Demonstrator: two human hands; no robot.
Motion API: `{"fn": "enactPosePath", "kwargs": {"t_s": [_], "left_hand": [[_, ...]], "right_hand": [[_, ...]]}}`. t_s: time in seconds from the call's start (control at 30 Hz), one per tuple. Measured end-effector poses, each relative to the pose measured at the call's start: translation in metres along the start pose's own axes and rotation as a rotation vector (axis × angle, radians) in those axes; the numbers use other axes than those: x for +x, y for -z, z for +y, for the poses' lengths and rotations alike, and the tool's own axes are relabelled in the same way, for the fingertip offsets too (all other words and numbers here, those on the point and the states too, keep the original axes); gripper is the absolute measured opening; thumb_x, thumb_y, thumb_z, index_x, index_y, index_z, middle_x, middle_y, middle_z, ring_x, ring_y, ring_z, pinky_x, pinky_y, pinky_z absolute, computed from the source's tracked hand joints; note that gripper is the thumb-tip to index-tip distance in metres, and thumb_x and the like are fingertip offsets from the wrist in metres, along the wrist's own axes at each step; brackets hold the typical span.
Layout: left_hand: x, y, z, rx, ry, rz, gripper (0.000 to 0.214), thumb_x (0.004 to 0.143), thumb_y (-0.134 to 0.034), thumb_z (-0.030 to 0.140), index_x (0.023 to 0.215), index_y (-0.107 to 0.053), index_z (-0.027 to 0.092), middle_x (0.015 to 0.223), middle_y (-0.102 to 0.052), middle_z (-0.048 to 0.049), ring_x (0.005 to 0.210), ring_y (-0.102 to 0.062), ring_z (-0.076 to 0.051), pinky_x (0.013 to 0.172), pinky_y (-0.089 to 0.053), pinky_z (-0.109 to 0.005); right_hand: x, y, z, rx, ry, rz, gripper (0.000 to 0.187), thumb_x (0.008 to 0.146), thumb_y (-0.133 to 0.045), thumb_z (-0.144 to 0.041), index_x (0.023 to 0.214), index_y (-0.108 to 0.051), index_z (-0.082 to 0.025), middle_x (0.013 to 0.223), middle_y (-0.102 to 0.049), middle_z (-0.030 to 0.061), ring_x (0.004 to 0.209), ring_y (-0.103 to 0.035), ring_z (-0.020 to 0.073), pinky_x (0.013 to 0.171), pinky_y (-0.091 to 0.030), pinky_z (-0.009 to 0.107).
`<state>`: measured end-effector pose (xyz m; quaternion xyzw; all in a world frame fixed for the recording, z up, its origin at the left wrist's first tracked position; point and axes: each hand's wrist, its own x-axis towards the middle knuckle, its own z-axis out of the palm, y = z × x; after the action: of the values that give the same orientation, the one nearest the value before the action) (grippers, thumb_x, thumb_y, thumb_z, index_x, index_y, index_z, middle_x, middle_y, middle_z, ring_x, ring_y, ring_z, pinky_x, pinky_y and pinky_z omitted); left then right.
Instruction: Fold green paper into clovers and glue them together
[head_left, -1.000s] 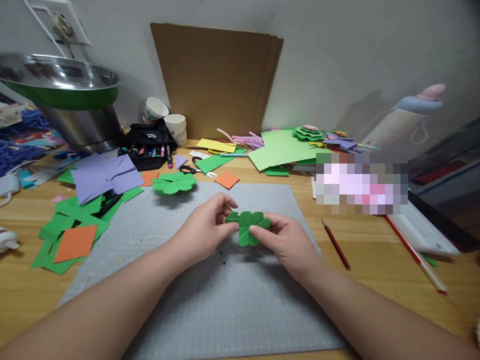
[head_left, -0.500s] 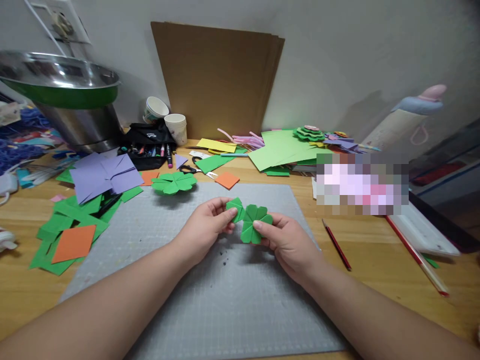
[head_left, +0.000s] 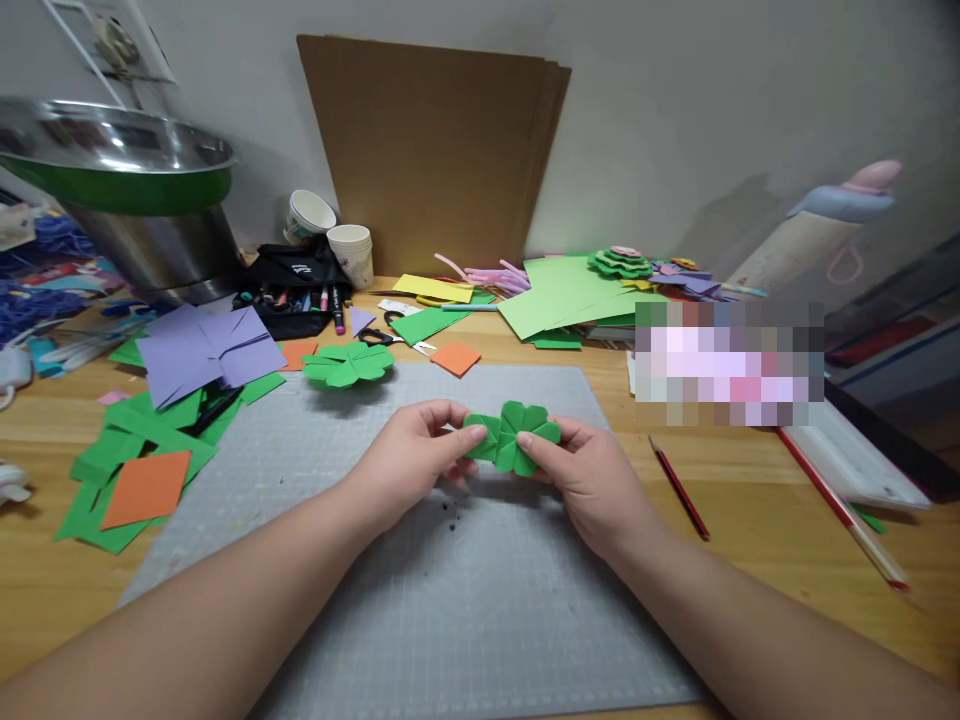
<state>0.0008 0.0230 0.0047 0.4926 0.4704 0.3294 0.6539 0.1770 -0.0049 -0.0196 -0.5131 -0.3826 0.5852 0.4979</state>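
Above the grey cutting mat (head_left: 480,620), my right hand (head_left: 589,470) pinches a green paper clover (head_left: 516,420) with creased, notched petals, thumb on its face. My left hand (head_left: 420,445) is closed on a smaller folded green paper piece (head_left: 484,447), gripped between thumb and fingers. The two green pieces meet or overlap at the clover's left side; whether they are joined I cannot tell. A larger green paper clover (head_left: 349,365) lies at the mat's back left. An orange paper square (head_left: 456,358) rests near the mat's back edge.
Left of the mat lie green paper scraps (head_left: 135,430) and a purple folded paper (head_left: 214,350). Scissors (head_left: 382,335) and a black pencil case (head_left: 292,295) are behind. A dark red pencil (head_left: 679,490) is at the right. Cardboard (head_left: 435,160) leans on the wall.
My right hand has turned the clover and raised it slightly. The small green piece in my left hand has turned and now lies against the clover's left side.
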Motion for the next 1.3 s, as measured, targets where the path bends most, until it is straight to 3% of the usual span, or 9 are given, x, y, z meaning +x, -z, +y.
{"fn": "enactPosePath", "kwargs": {"t_s": [0.37,1.03,1.3], "left_hand": [[-0.0029,-0.0009,0.0059,0.027,0.064,0.005,0.023,0.069,-0.071,0.031,0.066,-0.054,0.015,0.056,-0.055,0.003,0.044,-0.051,-0.007,0.039,-0.04,-0.018],[-0.0024,0.0032,0.004,-0.016,0.135,-0.007,0.021,0.07,-0.069,0.026,0.064,-0.052,0.015,0.052,-0.054,0.0035,0.04,-0.051,-0.006,0.036,-0.042,-0.016],[-0.0013,0.0053,0.0019,-0.027,0.153,-0.052,0.021,0.069,-0.07,0.025,0.063,-0.054,0.014,0.052,-0.056,0.0023,0.041,-0.054,-0.008,0.036,-0.042,-0.016]], "right_hand": [[-0.0054,-0.0019,-0.0049,-0.107,0.008,-0.033,0.022,0.066,-0.076,-0.037,0.073,-0.069,-0.018,0.069,-0.063,-0.0003,0.063,-0.053,0.0135,0.062,-0.041,0.026],[-0.0037,0.0009,-0.0026,-0.124,-0.029,-0.12,0.022,0.069,-0.075,-0.036,0.074,-0.067,-0.016,0.071,-0.063,0.0011,0.067,-0.053,0.0138,0.064,-0.041,0.026],[-0.0033,0.0001,-0.0019,-0.125,-0.04,-0.116,0.022,0.067,-0.076,-0.036,0.071,-0.068,-0.016,0.064,-0.059,-0.001,0.059,-0.047,0.0115,0.058,-0.037,0.025]]}}
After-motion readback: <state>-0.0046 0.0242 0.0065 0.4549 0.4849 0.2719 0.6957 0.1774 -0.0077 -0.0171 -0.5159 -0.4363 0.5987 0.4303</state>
